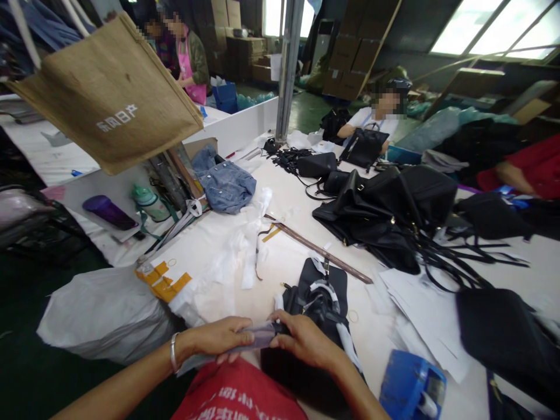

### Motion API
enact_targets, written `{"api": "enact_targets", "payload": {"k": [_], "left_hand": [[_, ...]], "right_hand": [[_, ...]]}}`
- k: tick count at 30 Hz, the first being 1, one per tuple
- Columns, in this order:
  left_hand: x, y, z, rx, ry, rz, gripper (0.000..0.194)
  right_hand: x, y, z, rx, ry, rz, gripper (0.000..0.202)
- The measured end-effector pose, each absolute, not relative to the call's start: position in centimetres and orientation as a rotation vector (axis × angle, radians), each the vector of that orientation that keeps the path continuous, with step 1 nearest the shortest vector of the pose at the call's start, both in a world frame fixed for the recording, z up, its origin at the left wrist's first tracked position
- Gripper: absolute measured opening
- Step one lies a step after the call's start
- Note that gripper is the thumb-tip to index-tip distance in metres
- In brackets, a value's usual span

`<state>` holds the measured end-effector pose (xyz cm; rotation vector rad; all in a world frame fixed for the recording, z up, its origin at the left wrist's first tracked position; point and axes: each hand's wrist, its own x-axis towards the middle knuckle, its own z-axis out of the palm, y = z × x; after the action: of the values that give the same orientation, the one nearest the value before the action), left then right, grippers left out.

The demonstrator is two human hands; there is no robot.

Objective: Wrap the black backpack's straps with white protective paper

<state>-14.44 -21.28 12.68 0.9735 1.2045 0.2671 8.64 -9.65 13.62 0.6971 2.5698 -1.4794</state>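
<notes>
A black bag (321, 286) lies on the table in front of me, with white wrapping around its top handle and along one side. My left hand (221, 336) is closed on a strip of translucent plastic wrap (261, 337), thumb on top. At the strip's other end, my right hand (301, 339) pinches a dark piece that looks like the bag's strap, where it meets the plastic. The right forearm crosses over the lower part of the bag and hides some of it.
A blue tape dispenser (413, 385) stands at the lower right, near white paper sheets (424, 315). Black bags (385, 204) are piled beyond. A brown strip (324, 251) crosses the white table. A grey plastic bag (105, 321) hangs at the left edge. Co-workers sit farther off.
</notes>
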Motion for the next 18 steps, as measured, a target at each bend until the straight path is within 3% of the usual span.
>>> {"api": "enact_targets", "payload": {"k": [6,12,16,18], "left_hand": [[-13.0,-21.7,12.5,0.974,1.246,0.427,0.057],[-12.4,-21.9,10.9,1.132,1.375,0.562,0.053],[-12.5,-22.1,10.3,1.067,1.331,0.539,0.055],[-12.4,-22.4,10.2,1.014,1.333,0.556,0.055]], "right_hand": [[9.1,-9.6,12.7,0.767,2.573,-1.449,0.025],[10.2,-9.7,12.5,0.911,2.526,-1.727,0.038],[10.7,-9.8,12.1,0.924,2.566,-1.771,0.010],[10.7,-10.0,11.9,0.922,2.610,-1.705,0.011]]}}
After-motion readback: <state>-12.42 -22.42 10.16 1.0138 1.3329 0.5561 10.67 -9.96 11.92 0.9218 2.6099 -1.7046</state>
